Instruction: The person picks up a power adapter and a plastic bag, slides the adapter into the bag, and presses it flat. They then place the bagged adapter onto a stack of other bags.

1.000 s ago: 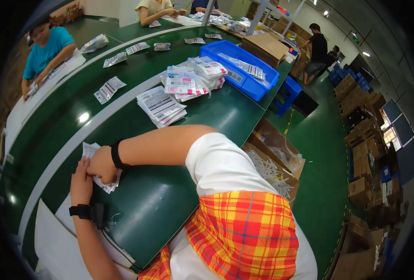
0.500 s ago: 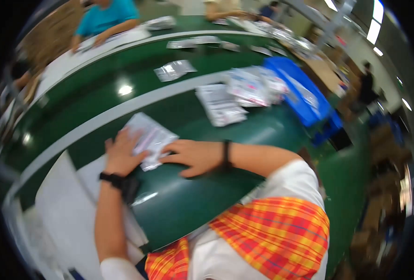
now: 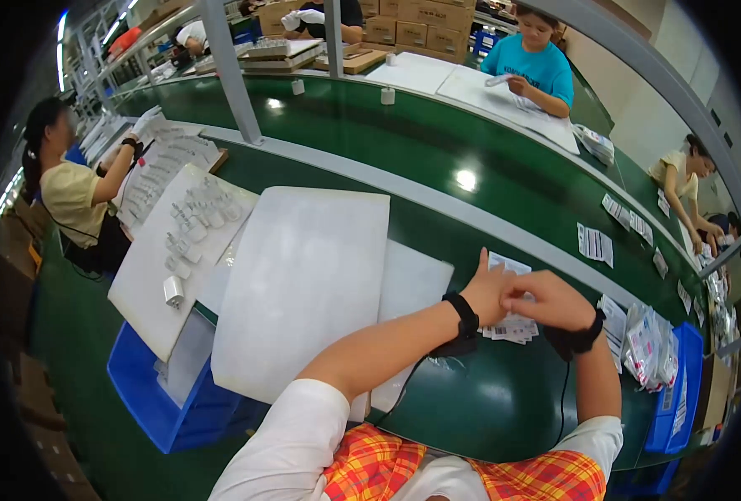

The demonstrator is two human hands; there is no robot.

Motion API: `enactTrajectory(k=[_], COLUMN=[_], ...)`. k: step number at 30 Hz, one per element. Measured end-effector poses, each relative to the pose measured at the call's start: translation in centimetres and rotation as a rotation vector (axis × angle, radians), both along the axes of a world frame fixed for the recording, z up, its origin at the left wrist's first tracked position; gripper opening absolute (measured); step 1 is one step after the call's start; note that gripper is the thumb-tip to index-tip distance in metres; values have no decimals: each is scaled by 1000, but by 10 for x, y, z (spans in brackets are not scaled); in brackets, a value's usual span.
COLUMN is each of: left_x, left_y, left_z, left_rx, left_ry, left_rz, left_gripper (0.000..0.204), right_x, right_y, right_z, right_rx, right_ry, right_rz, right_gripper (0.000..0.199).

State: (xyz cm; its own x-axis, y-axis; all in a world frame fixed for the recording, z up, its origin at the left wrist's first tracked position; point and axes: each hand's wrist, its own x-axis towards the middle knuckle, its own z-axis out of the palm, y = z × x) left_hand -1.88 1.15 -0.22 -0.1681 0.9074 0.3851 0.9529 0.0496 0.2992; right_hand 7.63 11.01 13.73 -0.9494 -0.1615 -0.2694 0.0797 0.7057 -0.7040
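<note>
1. Left hand [image 3: 489,296] is lying over a small pile of printed packets [image 3: 512,332], one finger sticking up along the pile's left side. Can't tell if it's actually gripping anything, since the right hand hides part of it.
2. Right hand [image 3: 552,299] comes in from the other side, fingers curled, overlapping the left one right above the packets. So the hands are basically together. Whether the right has a packet pinched, I can't tell either.
3. The packets sit on the dark green tabletop [image 3: 491,405], just this side of a grey rail [image 3: 437,207]. Bits of them poke out above and below the hands.
4. Both wrists wear black bands, left band [image 3: 462,314] and right band [image 3: 586,336].
5. Just right of the right forearm: more packets in clear plastic [image 3: 650,349], then a blue bin [image 3: 672,411] at the edge.
6. Left of the hands there's a big white board [image 3: 302,284], and further over a white tray [image 3: 141,292] with small white plug-like pieces [image 3: 173,291] standing on it.
7. Past the rail, loose packets [image 3: 595,244] lie on the green surface, and a co-worker in a teal shirt [image 3: 536,68] sits across.
</note>
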Motion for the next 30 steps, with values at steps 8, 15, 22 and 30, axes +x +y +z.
enactTrajectory(k=[8, 15, 22, 30], left_x=[11, 20, 12, 14], left_y=[24, 15, 8, 11], left_z=[-10, -16, -1, -14], left_rx=[-186, 293, -16, 151], left_ry=[-149, -328, -281, -164], left_rz=[15, 94, 46, 93], left_gripper=[38, 27, 34, 33], right_x=[-131, -171, -186, -181], right_y=[4, -31, -27, -38], right_z=[-33, -83, -62, -50], right_rx=[-266, 640, 620, 588], right_ry=[135, 216, 43, 14], right_rz=[-36, 139, 221, 188], right_gripper=[33, 59, 64, 64])
